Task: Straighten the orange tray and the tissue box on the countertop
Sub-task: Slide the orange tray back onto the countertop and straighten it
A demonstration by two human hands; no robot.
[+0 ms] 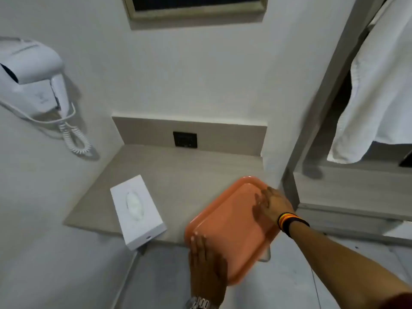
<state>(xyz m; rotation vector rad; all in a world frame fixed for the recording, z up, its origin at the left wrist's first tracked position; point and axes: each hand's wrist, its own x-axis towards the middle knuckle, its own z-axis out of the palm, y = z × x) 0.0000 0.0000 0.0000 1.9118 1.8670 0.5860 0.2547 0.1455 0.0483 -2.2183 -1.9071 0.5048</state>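
Note:
The orange tray [231, 228] lies skewed at the countertop's [182, 175] front right, its near end jutting well past the front edge. My left hand [206, 262] grips the tray's near-left rim, thumb on top. My right hand [273, 205] holds the far-right rim, fingers spread over the tray's inside. The white tissue box [137, 210] lies turned at an angle on the counter's front left, its near corner overhanging the edge, apart from both hands.
A white wall-mounted hair dryer [33, 79] with a coiled cord hangs at the left. A dark wall socket [185, 139] sits in the backsplash. At the right is a wardrobe opening with a hanging white garment [376, 85] above a shelf.

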